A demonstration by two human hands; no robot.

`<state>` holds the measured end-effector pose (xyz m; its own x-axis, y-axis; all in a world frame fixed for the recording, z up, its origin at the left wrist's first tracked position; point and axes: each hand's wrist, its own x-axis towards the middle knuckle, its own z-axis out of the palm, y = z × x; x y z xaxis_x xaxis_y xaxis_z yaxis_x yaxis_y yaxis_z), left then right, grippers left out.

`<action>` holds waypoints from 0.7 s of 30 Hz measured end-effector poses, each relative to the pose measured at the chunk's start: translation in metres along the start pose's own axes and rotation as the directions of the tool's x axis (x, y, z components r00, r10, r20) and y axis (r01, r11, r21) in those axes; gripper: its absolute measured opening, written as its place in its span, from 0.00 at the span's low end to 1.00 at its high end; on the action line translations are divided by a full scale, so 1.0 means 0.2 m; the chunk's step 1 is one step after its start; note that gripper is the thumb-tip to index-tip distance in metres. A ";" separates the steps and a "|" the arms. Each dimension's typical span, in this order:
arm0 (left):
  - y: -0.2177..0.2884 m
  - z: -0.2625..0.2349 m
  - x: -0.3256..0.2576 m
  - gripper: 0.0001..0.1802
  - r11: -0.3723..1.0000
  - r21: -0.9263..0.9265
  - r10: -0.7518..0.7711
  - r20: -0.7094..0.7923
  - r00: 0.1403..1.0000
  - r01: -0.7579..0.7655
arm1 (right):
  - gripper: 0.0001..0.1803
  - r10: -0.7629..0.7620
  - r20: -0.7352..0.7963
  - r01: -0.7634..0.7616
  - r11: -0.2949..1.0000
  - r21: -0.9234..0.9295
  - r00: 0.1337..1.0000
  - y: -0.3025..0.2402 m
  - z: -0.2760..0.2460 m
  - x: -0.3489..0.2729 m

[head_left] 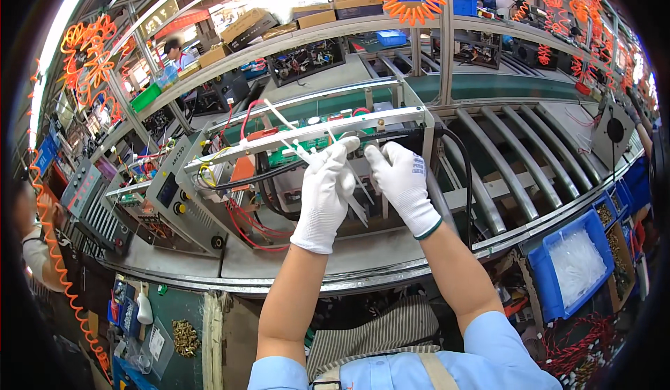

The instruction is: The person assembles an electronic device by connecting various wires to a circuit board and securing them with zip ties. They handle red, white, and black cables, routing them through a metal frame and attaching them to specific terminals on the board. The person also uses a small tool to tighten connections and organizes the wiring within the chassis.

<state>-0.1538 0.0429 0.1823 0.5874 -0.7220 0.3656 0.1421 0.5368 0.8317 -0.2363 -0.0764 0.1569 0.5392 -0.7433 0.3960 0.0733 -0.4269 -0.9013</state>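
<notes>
Ties (301,154), thin white cable ties, lay along the top rail (317,131) of an open machine chassis (279,180) standing on the conveyor (363,257), and both gloved hands were up at that rail working one of them. From where I stood, the left hand (322,198) was closed round a tie, a long white tail running down past its palm, while the right hand (403,184) pinched at the rail just beside it, fingertips bent in on something too small for me to make out. To do it well, I judged, the tail wanted pulling straight and snug, with the right fingers steadying the head against the rail and keeping the black cable (457,173) gathered inside the loop. Red wires (244,226) hung loose in the chassis below and could easily snag or get trapped. A grey front panel (183,201) with knobs stood at the left end of the chassis. Well off to the right sat a blue bin (574,263) of clear bags, and orange coiled hoses (419,2) dangled overhead, out of the way
</notes>
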 end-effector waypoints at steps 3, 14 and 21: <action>0.05 0.06 -0.01 0.17 0.996 0.088 0.017 -0.035 0.999 -0.014 | 0.21 -0.028 -0.042 0.027 1.000 -0.012 0.999 0.00 -0.02 -0.03; -0.04 -0.34 0.20 0.32 0.873 0.471 0.118 0.056 0.991 -0.130 | 0.17 -0.286 -0.301 0.180 0.925 -0.335 0.910 0.06 0.12 0.08; -0.03 -0.45 0.31 0.31 0.172 0.811 0.255 0.512 0.820 -0.560 | 0.15 -0.064 -0.172 -0.027 0.878 -0.478 0.983 0.01 0.07 0.12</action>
<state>-0.0462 0.0342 0.1629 0.1102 -0.6788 0.7260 -0.9500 0.1427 0.2776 -0.2120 -0.0871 0.1628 0.3809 -0.7921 0.4770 -0.3510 -0.6011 -0.7180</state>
